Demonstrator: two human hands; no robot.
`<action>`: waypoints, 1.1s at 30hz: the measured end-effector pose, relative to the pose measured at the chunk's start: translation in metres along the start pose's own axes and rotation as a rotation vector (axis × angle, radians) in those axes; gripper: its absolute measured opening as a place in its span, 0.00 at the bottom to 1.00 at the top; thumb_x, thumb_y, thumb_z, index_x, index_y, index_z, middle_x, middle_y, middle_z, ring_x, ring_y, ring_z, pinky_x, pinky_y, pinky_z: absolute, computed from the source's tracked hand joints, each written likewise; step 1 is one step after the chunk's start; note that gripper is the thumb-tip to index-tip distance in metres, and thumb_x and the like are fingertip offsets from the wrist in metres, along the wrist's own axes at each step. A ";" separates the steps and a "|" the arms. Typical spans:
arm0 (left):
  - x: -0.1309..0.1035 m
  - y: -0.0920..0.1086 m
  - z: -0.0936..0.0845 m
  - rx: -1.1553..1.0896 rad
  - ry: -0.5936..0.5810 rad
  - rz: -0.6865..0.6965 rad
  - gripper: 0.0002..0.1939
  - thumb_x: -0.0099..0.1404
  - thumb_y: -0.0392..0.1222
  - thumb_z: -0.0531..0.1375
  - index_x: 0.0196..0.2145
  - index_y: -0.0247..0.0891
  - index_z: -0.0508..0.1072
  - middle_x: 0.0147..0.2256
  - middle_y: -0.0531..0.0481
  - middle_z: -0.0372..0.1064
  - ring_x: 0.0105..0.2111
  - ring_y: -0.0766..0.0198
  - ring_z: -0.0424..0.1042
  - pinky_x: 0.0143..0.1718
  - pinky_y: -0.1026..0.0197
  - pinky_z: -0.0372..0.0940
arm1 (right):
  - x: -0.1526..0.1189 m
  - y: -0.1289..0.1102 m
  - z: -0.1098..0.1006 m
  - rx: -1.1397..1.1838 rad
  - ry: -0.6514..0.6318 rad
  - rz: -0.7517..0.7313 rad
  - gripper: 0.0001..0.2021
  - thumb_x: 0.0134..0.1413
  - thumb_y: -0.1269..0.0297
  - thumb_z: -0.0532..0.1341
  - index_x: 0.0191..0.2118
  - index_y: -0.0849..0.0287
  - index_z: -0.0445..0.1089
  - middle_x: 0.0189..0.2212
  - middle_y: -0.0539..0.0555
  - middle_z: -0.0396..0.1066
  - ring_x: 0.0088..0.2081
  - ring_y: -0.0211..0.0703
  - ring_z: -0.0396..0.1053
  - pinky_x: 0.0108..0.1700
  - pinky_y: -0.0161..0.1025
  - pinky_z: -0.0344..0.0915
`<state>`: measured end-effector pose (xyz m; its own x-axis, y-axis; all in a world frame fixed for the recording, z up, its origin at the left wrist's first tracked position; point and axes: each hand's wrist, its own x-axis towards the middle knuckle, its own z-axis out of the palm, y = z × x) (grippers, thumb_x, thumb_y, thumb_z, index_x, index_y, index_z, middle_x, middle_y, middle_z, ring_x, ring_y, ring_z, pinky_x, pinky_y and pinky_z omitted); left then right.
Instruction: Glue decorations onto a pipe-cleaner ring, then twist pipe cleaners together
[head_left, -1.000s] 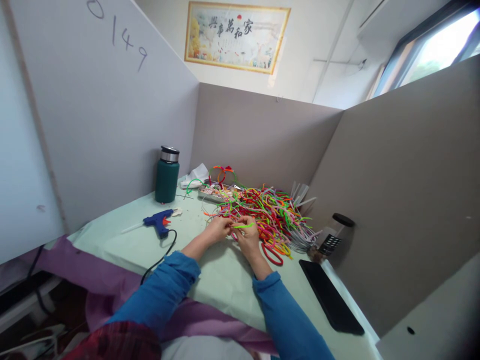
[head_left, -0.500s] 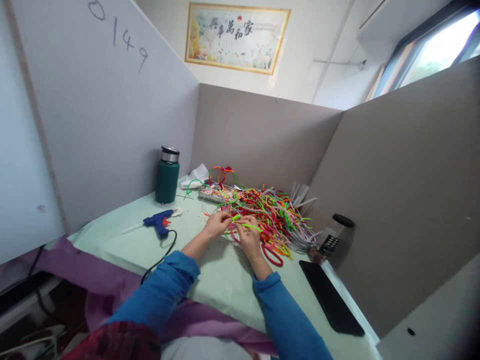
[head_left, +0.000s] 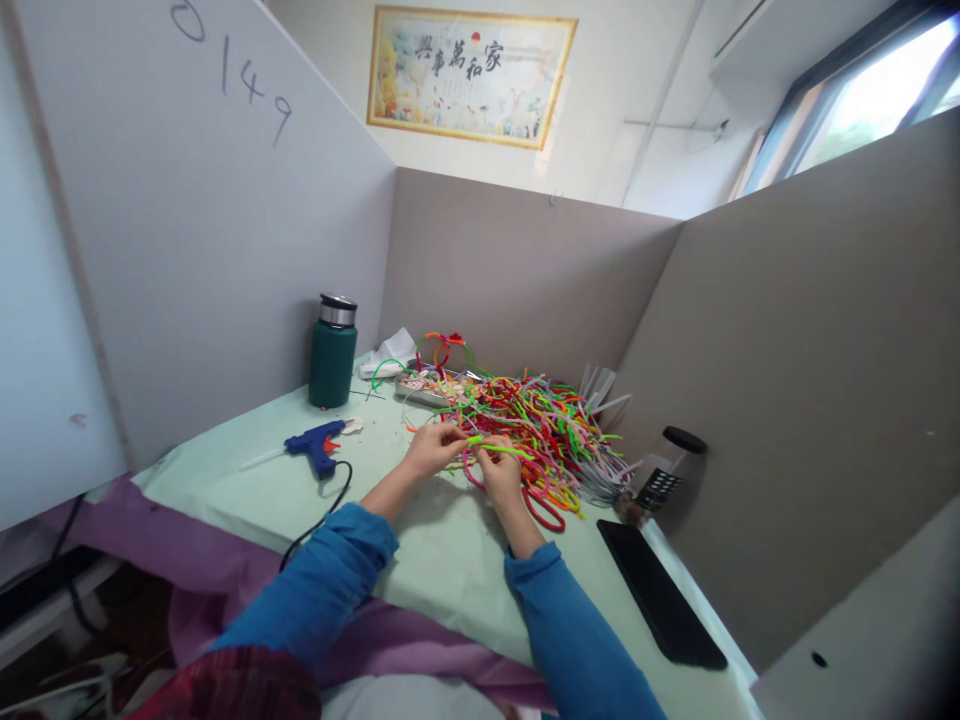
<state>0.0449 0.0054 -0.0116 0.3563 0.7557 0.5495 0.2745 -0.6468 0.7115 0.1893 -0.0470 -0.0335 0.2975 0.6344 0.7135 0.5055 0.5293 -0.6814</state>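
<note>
Between my two hands runs a yellow-green pipe cleaner (head_left: 516,452). My left hand (head_left: 435,448) pinches it at its left end, fingertips close to the other hand's. My right hand (head_left: 500,470) is closed on it further right, and its free end sticks out past the knuckles. A pink pipe cleaner (head_left: 470,470) curves down beside my right fingers; whether they touch it I cannot tell. Just behind both hands spreads a tangled heap of coloured pipe cleaners (head_left: 547,420).
A blue glue gun (head_left: 315,443) with a black cord lies at left, near a green bottle (head_left: 332,355). Behind the hands stands a metal tray (head_left: 420,394). On the right are a black flat slab (head_left: 660,595) and a clear container with a black lid (head_left: 684,440). Grey partitions (head_left: 525,260) enclose the table.
My fingers have shifted slightly on the yellow-green pipe cleaner, and its free end now reaches a little further right. The rest looks the same apart from a small camera shift.
</note>
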 end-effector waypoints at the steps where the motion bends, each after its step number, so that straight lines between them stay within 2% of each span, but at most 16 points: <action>1: -0.001 0.000 0.000 0.012 -0.001 0.011 0.11 0.56 0.46 0.60 0.29 0.35 0.77 0.23 0.52 0.71 0.24 0.69 0.65 0.25 0.68 0.57 | 0.000 0.001 -0.001 -0.015 0.010 0.011 0.08 0.49 0.59 0.61 0.27 0.58 0.71 0.30 0.53 0.67 0.35 0.43 0.65 0.36 0.38 0.62; 6: -0.001 0.002 -0.003 0.076 -0.008 0.050 0.09 0.56 0.43 0.61 0.31 0.38 0.79 0.28 0.51 0.75 0.28 0.68 0.68 0.29 0.67 0.59 | 0.000 0.004 -0.002 -0.018 0.057 0.041 0.07 0.47 0.61 0.61 0.25 0.58 0.71 0.30 0.52 0.67 0.34 0.42 0.65 0.37 0.38 0.62; 13: -0.002 0.006 -0.005 0.177 -0.001 0.126 0.05 0.56 0.36 0.60 0.29 0.35 0.76 0.27 0.50 0.71 0.26 0.68 0.65 0.29 0.67 0.58 | 0.000 0.004 -0.004 -0.025 0.023 0.051 0.06 0.48 0.63 0.60 0.27 0.58 0.72 0.34 0.53 0.65 0.37 0.43 0.65 0.40 0.38 0.62; 16: -0.002 0.003 -0.004 0.180 -0.036 0.192 0.04 0.56 0.35 0.60 0.28 0.35 0.76 0.28 0.50 0.71 0.27 0.68 0.66 0.30 0.66 0.59 | 0.002 0.006 -0.007 -0.017 0.024 0.049 0.06 0.48 0.63 0.61 0.27 0.58 0.72 0.35 0.54 0.65 0.39 0.43 0.65 0.41 0.39 0.62; 21: -0.002 0.000 -0.003 0.183 -0.121 0.296 0.07 0.56 0.32 0.58 0.30 0.36 0.77 0.27 0.49 0.72 0.28 0.67 0.68 0.32 0.66 0.60 | 0.006 0.014 -0.012 0.017 -0.005 0.068 0.07 0.45 0.59 0.64 0.27 0.58 0.73 0.36 0.55 0.66 0.40 0.44 0.65 0.43 0.40 0.63; 24: -0.004 0.002 -0.005 0.173 -0.160 0.266 0.09 0.57 0.32 0.57 0.34 0.36 0.76 0.28 0.50 0.74 0.27 0.67 0.68 0.32 0.66 0.60 | 0.008 0.019 -0.014 0.051 -0.058 0.093 0.08 0.44 0.59 0.65 0.27 0.58 0.73 0.35 0.55 0.68 0.40 0.45 0.65 0.42 0.40 0.64; 28: -0.006 0.003 -0.006 0.120 -0.211 0.201 0.15 0.56 0.32 0.56 0.43 0.36 0.70 0.26 0.53 0.74 0.26 0.67 0.69 0.31 0.66 0.60 | 0.009 0.021 -0.016 0.097 -0.117 0.111 0.10 0.42 0.57 0.66 0.26 0.58 0.74 0.32 0.54 0.69 0.38 0.45 0.67 0.42 0.41 0.64; 33: -0.009 0.004 -0.005 0.231 -0.275 0.303 0.16 0.55 0.32 0.56 0.43 0.36 0.68 0.27 0.53 0.74 0.29 0.64 0.71 0.37 0.63 0.60 | 0.008 0.017 -0.016 0.090 -0.185 0.135 0.11 0.41 0.54 0.67 0.23 0.57 0.74 0.33 0.55 0.69 0.38 0.45 0.67 0.42 0.42 0.63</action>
<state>0.0386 -0.0031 -0.0112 0.6660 0.4941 0.5589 0.3017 -0.8636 0.4039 0.2132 -0.0422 -0.0365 0.2001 0.7905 0.5788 0.3947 0.4756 -0.7861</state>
